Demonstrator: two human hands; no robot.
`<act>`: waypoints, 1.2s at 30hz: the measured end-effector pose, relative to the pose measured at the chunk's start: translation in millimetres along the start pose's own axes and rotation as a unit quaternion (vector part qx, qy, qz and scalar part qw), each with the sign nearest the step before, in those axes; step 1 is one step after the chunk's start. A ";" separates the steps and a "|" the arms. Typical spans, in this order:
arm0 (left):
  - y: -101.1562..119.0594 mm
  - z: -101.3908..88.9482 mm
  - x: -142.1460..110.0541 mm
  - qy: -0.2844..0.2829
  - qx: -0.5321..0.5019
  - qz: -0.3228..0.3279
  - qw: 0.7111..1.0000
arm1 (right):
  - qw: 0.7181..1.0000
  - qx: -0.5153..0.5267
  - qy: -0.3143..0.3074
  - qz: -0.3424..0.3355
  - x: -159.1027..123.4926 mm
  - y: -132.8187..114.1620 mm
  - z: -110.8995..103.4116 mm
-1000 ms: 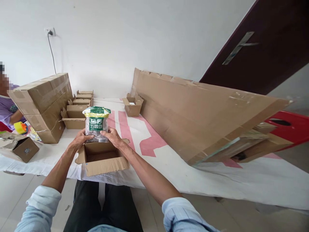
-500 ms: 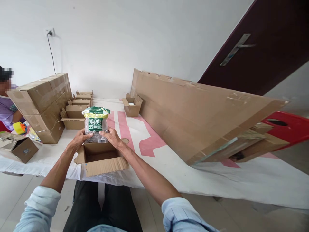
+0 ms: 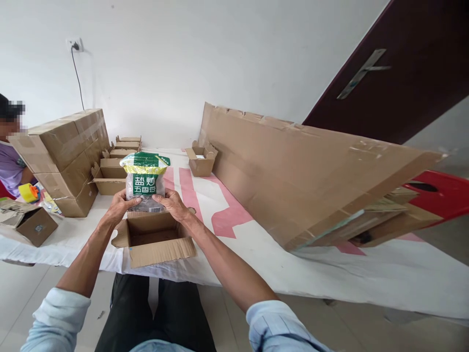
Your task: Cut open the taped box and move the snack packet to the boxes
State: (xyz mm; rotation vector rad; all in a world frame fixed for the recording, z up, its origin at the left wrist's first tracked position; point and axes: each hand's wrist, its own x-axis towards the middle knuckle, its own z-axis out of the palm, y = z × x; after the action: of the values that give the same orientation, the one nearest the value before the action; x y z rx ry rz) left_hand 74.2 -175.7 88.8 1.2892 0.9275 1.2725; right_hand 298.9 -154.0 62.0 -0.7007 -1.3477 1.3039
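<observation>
Between my two hands I hold up a plastic snack bag (image 3: 145,182) with a green and yellow top, a clear lower part and white Chinese lettering. My left hand (image 3: 122,205) grips its lower left side, thumb on the front. My right hand (image 3: 172,203) pinches the lower right side in the same way, near a barcode. The fingers behind the bag are hidden. Just below and in front of the bag, an open cardboard box (image 3: 163,253) stands on the table, its flaps spread. Its visible inside shows bare cardboard.
Taped cartons (image 3: 60,149) are stacked at the left, beside a row of open boxes (image 3: 110,186). A small box (image 3: 201,166) stands near a large leaning cardboard sheet (image 3: 311,181). Yellow tape (image 3: 28,192) and a worn box (image 3: 38,227) lie near a person (image 3: 12,164).
Both hands have raised the bag slightly, and its top now tilts more toward me so it looks larger. The open box has stayed in place.
</observation>
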 end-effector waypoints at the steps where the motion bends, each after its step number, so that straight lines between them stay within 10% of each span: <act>1: 3.3 0.8 -1.7 -0.001 0.004 0.003 1.000 | 1.000 -0.005 0.004 -0.001 -0.4 -2.2 0.2; 16: 57.2 -3.2 -3.8 0.070 0.031 0.145 0.986 | 0.997 -0.018 -0.025 -0.073 -4.1 -43.8 10.3; 26: 155.4 -51.7 2.7 0.131 0.013 0.426 0.895 | 0.967 -0.127 0.167 -0.145 -45.5 -38.7 -54.6; 30: 141.6 -71.3 -6.3 0.167 0.044 0.423 0.889 | 0.951 -0.154 0.248 -0.102 -68.1 -6.2 -83.4; 36: 83.9 -110.9 -23.1 0.197 0.190 0.215 0.938 | 0.931 -0.103 0.351 0.011 -99.7 54.6 -107.9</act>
State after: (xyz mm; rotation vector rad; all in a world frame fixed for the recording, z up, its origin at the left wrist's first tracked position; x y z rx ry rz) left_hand -49.4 -193.5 154.0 1.6323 1.2638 1.8007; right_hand 410.0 -201.3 -37.9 -1.1934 -0.8840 0.7997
